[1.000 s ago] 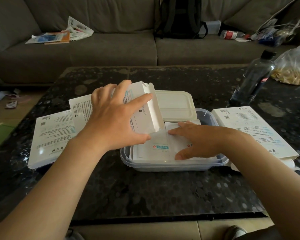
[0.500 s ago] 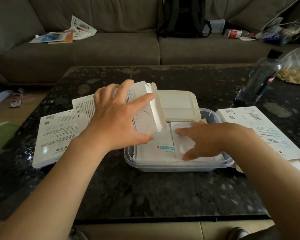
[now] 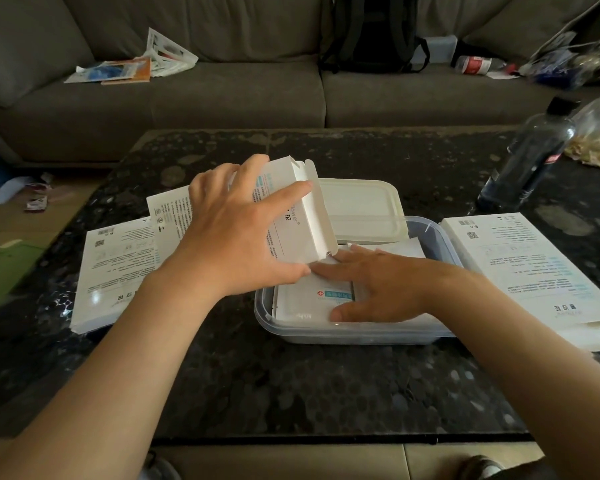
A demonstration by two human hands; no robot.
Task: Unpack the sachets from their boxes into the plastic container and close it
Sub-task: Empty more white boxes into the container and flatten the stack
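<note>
A: White box (image 3: 293,225): why do you tilt it?
B: Your left hand (image 3: 236,237) grips it mouth-down over the tub (image 3: 361,336) so the sachets (image 3: 302,303) can slide in. Your right hand (image 3: 378,285), fingers straight, presses them flat inside.
A: Its axis?
B: It slants from far left down to the tub.

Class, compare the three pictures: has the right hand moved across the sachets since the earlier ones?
Yes. The right hand has slid left over the sachets, its fingertips now nearer the plastic container's left wall.

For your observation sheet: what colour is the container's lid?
The lid is cream-white; the head view shows it best.
</note>
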